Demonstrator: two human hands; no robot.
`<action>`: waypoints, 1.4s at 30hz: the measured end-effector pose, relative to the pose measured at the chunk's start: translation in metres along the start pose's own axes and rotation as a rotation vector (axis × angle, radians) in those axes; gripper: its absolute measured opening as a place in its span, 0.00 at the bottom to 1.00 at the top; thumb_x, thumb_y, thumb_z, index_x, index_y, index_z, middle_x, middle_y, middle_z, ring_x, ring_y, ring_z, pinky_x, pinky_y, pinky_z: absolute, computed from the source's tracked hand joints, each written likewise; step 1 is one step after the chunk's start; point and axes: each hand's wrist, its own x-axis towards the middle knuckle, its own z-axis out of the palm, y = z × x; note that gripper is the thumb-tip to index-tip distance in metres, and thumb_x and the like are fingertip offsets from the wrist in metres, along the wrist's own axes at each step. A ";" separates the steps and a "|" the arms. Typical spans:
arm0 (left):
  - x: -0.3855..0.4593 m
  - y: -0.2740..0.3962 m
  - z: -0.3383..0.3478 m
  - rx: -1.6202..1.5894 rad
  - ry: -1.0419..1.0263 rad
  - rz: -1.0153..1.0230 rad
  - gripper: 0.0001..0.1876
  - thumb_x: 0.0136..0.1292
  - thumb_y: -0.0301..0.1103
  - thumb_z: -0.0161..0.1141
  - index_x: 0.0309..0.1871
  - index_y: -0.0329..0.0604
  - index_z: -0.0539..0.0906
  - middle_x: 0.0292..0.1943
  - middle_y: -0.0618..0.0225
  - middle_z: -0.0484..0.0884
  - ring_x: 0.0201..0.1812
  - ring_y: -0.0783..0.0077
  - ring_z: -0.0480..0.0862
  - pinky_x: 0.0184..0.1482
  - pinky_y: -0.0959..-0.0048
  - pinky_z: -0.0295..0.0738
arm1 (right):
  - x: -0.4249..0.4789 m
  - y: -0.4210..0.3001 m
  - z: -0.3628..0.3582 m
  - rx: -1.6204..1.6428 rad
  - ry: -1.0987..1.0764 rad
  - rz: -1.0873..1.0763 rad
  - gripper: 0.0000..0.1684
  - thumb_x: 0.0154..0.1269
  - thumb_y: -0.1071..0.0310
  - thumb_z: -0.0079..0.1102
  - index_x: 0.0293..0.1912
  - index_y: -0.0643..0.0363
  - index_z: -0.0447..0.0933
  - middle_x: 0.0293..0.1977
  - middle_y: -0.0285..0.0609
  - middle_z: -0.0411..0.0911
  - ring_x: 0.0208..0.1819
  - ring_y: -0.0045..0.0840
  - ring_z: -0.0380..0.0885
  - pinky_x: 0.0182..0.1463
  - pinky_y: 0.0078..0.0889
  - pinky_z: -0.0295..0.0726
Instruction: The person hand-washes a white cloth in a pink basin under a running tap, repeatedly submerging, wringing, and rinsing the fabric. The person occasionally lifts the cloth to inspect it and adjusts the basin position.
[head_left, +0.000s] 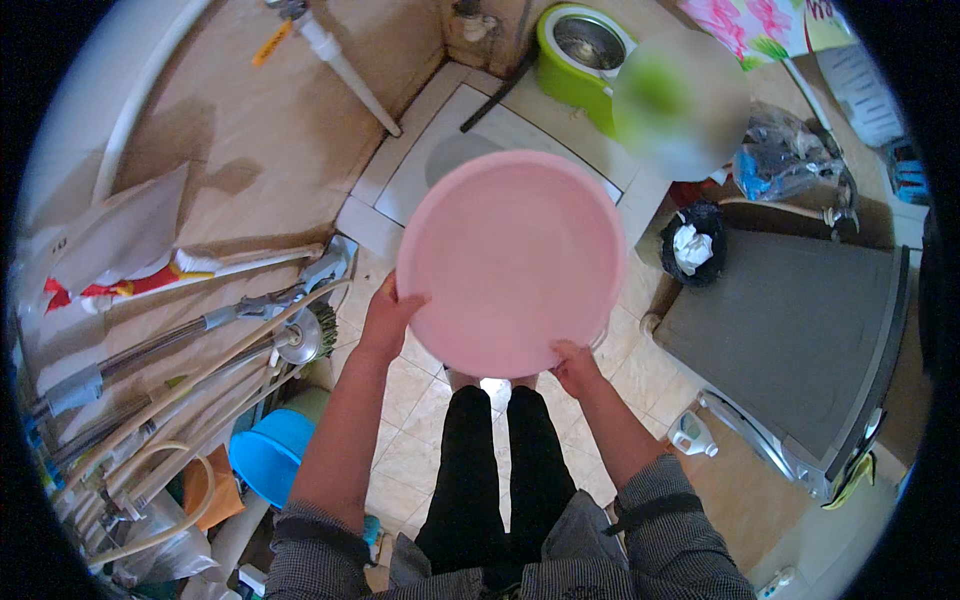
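A round pink plastic basin (514, 259) is held up in front of me, over the tiled floor. My left hand (390, 319) grips its rim at the lower left, with the thumb over the edge. At the lower right, my right hand (576, 367) has hold of the same rim. The fingers of both hands are largely hidden beneath the basin. Its inside looks plain pink; whether it holds water I cannot tell.
Mops, poles and a brush (304, 337) lean on the left, by a blue basin (274, 457). A green spin-mop bucket (577, 60) stands ahead. To the right are a grey-topped appliance (780, 337), a black-lined bin (694, 247) and a white bottle (691, 435).
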 end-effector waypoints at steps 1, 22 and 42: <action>0.006 0.010 0.006 -0.090 0.023 0.013 0.38 0.59 0.25 0.63 0.74 0.42 0.62 0.63 0.60 0.75 0.62 0.66 0.77 0.62 0.65 0.74 | 0.010 -0.005 0.007 -0.003 0.039 -0.016 0.26 0.59 0.73 0.61 0.58 0.60 0.70 0.50 0.43 0.77 0.52 0.35 0.79 0.58 0.42 0.81; -0.405 -0.266 -0.206 -0.103 0.708 -0.725 0.21 0.61 0.28 0.62 0.58 0.41 0.77 0.39 0.59 0.83 0.31 0.64 0.84 0.30 0.69 0.78 | -0.037 -0.178 0.170 -1.703 0.779 -0.892 0.44 0.63 0.67 0.54 0.75 0.58 0.47 0.67 0.67 0.62 0.54 0.55 0.78 0.57 0.48 0.79; -0.520 -0.308 -0.053 -0.505 0.905 -0.561 0.20 0.64 0.28 0.62 0.60 0.47 0.79 0.41 0.64 0.85 0.36 0.66 0.86 0.37 0.67 0.79 | -0.069 -0.272 0.049 -2.240 0.432 -1.127 0.27 0.62 0.49 0.55 0.45 0.66 0.80 0.47 0.58 0.81 0.47 0.51 0.80 0.51 0.53 0.77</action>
